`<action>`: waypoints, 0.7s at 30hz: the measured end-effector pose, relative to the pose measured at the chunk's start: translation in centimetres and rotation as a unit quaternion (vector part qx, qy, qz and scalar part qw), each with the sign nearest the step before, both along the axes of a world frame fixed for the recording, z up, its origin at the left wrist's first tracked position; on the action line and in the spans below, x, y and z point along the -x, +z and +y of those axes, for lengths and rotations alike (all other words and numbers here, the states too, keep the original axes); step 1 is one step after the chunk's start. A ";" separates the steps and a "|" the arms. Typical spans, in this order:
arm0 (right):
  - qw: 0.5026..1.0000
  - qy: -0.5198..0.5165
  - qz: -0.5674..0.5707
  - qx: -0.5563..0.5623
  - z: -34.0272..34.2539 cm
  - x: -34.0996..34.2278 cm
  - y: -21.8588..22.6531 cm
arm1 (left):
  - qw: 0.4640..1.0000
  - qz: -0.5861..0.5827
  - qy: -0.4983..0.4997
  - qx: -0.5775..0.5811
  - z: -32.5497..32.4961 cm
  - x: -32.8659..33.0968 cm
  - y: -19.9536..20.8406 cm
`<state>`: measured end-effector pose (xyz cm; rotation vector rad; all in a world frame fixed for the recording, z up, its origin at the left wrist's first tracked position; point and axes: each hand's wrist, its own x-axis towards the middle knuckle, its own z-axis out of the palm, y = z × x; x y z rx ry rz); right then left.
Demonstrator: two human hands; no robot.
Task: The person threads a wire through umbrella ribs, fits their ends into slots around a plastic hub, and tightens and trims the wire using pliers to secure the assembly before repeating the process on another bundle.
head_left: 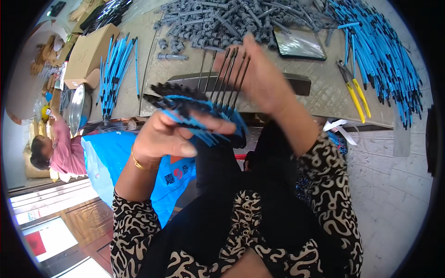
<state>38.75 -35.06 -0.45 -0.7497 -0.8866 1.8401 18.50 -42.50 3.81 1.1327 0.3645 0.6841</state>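
Note:
My left hand [157, 137] is closed round a bundle of blue sticks with black ends [192, 109], held over the table's near edge. Several thin black rods [227, 76] stand up from this bundle. Behind their tips is my right hand [252, 78], raised and somewhat blurred, its fingers stretched apart with nothing visibly gripped. A long dark bar [296, 85] lies on the table beneath my right hand. Beyond it spreads a heap of grey plastic fittings [213, 23]; one grey piece [171, 56] lies apart from the heap.
On the right are a large pile of blue sticks [380, 55], yellow-handled pliers [356, 95] and a flat dark-framed screen [299, 44]. To the left stand a cardboard box [90, 55] and more blue sticks [116, 76]. A blue bag [106, 155] hangs below; another person [65, 148] is beyond.

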 end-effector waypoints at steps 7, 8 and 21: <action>0.815 -0.098 -0.499 -0.279 5.8 -13.6 1.8 | 0.999 0.026 0.021 0.003 -1.4 -1.2 -2.0; 0.741 -0.063 -0.587 -0.319 6.4 -14.9 1.7 | 0.999 0.041 0.023 -0.003 -1.1 -1.4 -2.3; 0.531 -0.038 -0.752 -0.388 7.4 -14.8 0.4 | 0.986 0.053 0.157 0.014 -1.4 -3.2 -2.9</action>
